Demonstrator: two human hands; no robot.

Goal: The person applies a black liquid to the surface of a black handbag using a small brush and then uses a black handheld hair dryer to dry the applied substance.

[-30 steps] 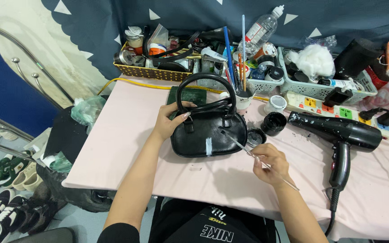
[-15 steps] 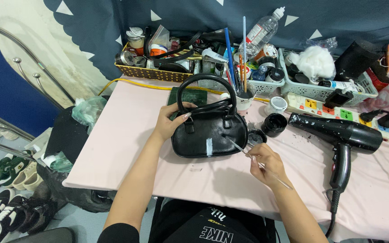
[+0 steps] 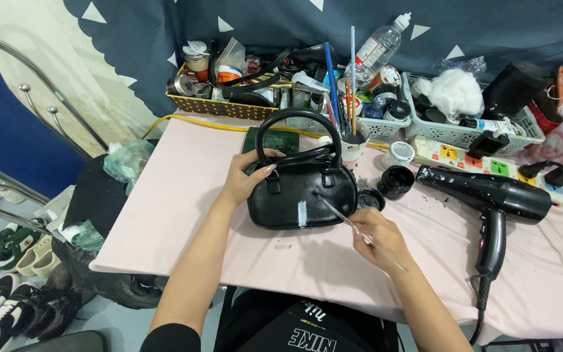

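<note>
A small black handbag (image 3: 301, 195) with two looped handles lies on the pink table (image 3: 177, 215). My left hand (image 3: 247, 176) grips its upper left edge and holds it steady. A thin paintbrush (image 3: 343, 218) is pinched in my right hand (image 3: 376, 238), low and right of the bag. The brush tip rests on the bag's front, right of a pale streak. An open jar of black paint (image 3: 395, 181) and its lid (image 3: 370, 199) sit just right of the bag.
A black hair dryer (image 3: 490, 195) lies at the right, its cord trailing off the front edge. Baskets of bottles, brushes and cotton (image 3: 360, 98) line the back, with a power strip (image 3: 477, 160). Shoes (image 3: 1, 261) and bags sit on the floor at left.
My right hand has moved the brush from the jar lid area up onto the bag's front. The left hand and the bag have stayed where they were.
</note>
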